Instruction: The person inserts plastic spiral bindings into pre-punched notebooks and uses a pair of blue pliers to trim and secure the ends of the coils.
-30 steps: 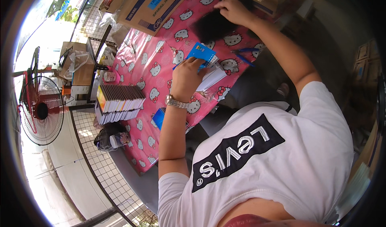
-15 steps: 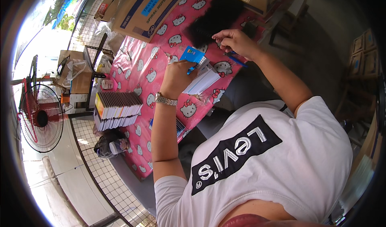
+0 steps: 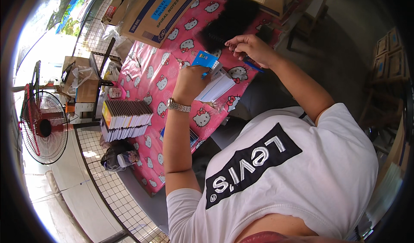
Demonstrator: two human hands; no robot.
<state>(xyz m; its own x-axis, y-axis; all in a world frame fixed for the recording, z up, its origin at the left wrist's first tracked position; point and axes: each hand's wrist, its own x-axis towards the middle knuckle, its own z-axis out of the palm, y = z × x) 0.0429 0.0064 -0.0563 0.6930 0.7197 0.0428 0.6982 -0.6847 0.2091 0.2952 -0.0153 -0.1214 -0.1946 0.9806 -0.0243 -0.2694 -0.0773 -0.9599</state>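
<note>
My left hand [image 3: 192, 84], with a metal watch on its wrist, grips a small notebook with a blue cover [image 3: 205, 60] and a row of punched holes along its edge. White punched pages [image 3: 219, 87] lie under and beside that hand. Over to the right, my right hand [image 3: 252, 50] is closed, thumb and fingers pinched together at the near edge of a fuzzy black heap [image 3: 235, 21] that looks like thin binding coils. Whatever lies between these fingertips is too small to make out. Below the right hand is a blue-handled tool [image 3: 253, 65], partly hidden.
A pink patterned cloth [image 3: 161, 81] covers the table. Dark-edged notebooks [image 3: 127, 119] stand stacked at the left, and more blue ones [image 3: 194, 136] lie by my left forearm. Cardboard boxes [image 3: 157, 14] line the far side. A fan [image 3: 44, 127] stands at far left.
My right hand has shifted slightly left and down, staying by the black heap. The left hand keeps its grip on the notebook, nearly unmoved.
</note>
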